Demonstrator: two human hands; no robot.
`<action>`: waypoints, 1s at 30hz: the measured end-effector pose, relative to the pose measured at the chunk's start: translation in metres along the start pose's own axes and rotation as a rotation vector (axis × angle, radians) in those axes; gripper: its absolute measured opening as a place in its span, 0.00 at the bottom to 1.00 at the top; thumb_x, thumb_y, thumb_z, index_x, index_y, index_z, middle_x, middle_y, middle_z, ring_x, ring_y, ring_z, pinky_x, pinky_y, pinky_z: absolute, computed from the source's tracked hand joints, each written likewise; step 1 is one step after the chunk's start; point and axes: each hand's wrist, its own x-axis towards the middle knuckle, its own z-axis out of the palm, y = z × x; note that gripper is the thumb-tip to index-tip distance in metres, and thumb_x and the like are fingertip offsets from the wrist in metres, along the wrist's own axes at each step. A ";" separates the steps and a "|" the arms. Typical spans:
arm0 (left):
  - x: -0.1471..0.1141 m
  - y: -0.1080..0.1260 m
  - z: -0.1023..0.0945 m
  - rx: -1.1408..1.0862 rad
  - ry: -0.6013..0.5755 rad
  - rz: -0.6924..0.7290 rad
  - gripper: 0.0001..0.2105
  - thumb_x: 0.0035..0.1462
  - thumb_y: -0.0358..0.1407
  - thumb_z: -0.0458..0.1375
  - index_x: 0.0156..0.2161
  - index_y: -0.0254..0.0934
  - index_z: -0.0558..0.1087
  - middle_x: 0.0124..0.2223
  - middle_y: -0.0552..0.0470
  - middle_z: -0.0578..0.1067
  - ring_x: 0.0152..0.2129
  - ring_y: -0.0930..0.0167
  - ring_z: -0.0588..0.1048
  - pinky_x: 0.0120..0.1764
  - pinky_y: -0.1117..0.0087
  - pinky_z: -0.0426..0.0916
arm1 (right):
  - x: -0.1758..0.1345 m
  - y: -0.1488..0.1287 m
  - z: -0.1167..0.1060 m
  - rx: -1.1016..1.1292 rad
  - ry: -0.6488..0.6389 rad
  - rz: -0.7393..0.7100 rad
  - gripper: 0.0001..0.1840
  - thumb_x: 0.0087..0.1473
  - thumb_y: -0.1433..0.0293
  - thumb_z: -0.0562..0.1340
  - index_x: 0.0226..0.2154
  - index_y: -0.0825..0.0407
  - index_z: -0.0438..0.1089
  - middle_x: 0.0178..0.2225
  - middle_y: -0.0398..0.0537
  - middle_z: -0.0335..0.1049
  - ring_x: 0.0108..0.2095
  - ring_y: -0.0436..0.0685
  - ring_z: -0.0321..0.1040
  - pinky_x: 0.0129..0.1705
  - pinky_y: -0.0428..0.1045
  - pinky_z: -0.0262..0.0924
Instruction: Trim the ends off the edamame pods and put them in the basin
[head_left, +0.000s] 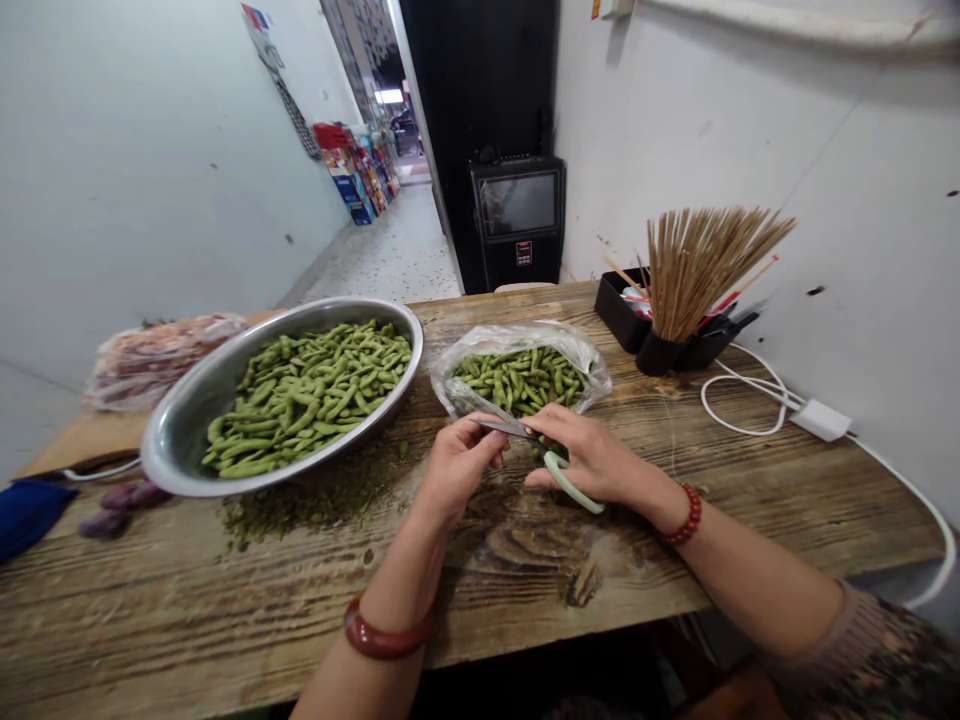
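Observation:
Scissors point(574, 482) with pale green handles are gripped in my right hand point(589, 450), the blades pointing left toward my other hand. My left hand point(459, 462) is closed in a pinch at the blade tips; what it holds, if anything, is hidden by the fingers. Just beyond both hands, a clear plastic bag point(598, 372) lies open, filled with green edamame pods point(517, 378). To the left, a wide metal basin point(174, 462) holds many more edamame pods point(322, 392).
Green trimmings point(300, 512) lie below the basin on the wooden table point(525, 625). Purple items point(120, 508), a blue cloth-like thing point(34, 515) and a bagged pinkish mass point(161, 360) sit left. At right stand skewers point(686, 270) in a black holder point(660, 355), beside a white cable adapter point(821, 420).

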 end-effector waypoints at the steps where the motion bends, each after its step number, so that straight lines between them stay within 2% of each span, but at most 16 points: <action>1: 0.000 0.000 0.000 0.003 0.001 0.003 0.06 0.46 0.35 0.64 0.29 0.33 0.75 0.23 0.54 0.71 0.18 0.77 0.65 0.23 0.76 0.61 | 0.000 0.000 0.000 -0.006 -0.001 0.000 0.29 0.48 0.61 0.67 0.52 0.53 0.64 0.40 0.52 0.65 0.37 0.57 0.64 0.39 0.51 0.62; 5: 0.001 0.000 -0.001 0.040 0.017 0.021 0.06 0.45 0.35 0.65 0.29 0.33 0.76 0.24 0.53 0.72 0.20 0.75 0.67 0.25 0.75 0.61 | 0.000 0.002 -0.001 -0.031 0.003 0.002 0.25 0.50 0.62 0.66 0.50 0.54 0.66 0.36 0.49 0.65 0.34 0.55 0.63 0.37 0.49 0.61; 10: 0.006 -0.007 -0.009 0.168 0.012 0.110 0.06 0.48 0.35 0.63 0.32 0.35 0.78 0.31 0.50 0.75 0.30 0.70 0.70 0.35 0.72 0.63 | 0.001 0.005 -0.001 -0.046 0.022 0.000 0.25 0.50 0.63 0.66 0.50 0.54 0.66 0.36 0.49 0.66 0.34 0.54 0.64 0.37 0.48 0.60; 15: 0.009 -0.009 -0.013 0.375 0.132 0.193 0.03 0.44 0.32 0.63 0.28 0.35 0.77 0.25 0.56 0.67 0.24 0.74 0.62 0.29 0.74 0.57 | 0.001 0.007 0.000 -0.017 0.085 0.021 0.25 0.50 0.62 0.66 0.49 0.54 0.66 0.35 0.48 0.66 0.32 0.53 0.64 0.35 0.47 0.60; 17: 0.009 -0.008 -0.013 0.301 0.155 0.150 0.05 0.45 0.32 0.64 0.30 0.35 0.76 0.24 0.57 0.66 0.23 0.76 0.62 0.28 0.75 0.57 | 0.002 0.008 -0.001 0.000 0.141 0.039 0.24 0.51 0.62 0.66 0.49 0.54 0.66 0.34 0.47 0.66 0.31 0.53 0.64 0.35 0.48 0.60; 21: 0.009 -0.004 -0.012 -0.032 0.138 0.029 0.07 0.46 0.33 0.64 0.30 0.34 0.71 0.26 0.57 0.69 0.22 0.78 0.64 0.27 0.77 0.59 | 0.002 0.009 0.000 0.014 0.220 0.044 0.23 0.51 0.61 0.65 0.48 0.54 0.67 0.35 0.49 0.66 0.33 0.54 0.64 0.36 0.49 0.61; 25: 0.008 -0.001 -0.012 -0.274 0.092 -0.070 0.10 0.44 0.32 0.66 0.30 0.34 0.68 0.25 0.56 0.71 0.21 0.78 0.67 0.26 0.78 0.62 | 0.001 0.008 0.000 0.013 0.179 0.034 0.26 0.50 0.62 0.66 0.51 0.53 0.65 0.37 0.49 0.67 0.33 0.54 0.65 0.36 0.50 0.63; 30: 0.007 0.000 -0.012 -0.372 0.079 -0.097 0.14 0.43 0.31 0.67 0.37 0.32 0.74 0.28 0.53 0.74 0.23 0.78 0.71 0.29 0.78 0.66 | 0.001 0.003 0.000 -0.036 0.107 0.012 0.33 0.48 0.62 0.68 0.55 0.52 0.61 0.42 0.53 0.66 0.40 0.58 0.66 0.42 0.52 0.63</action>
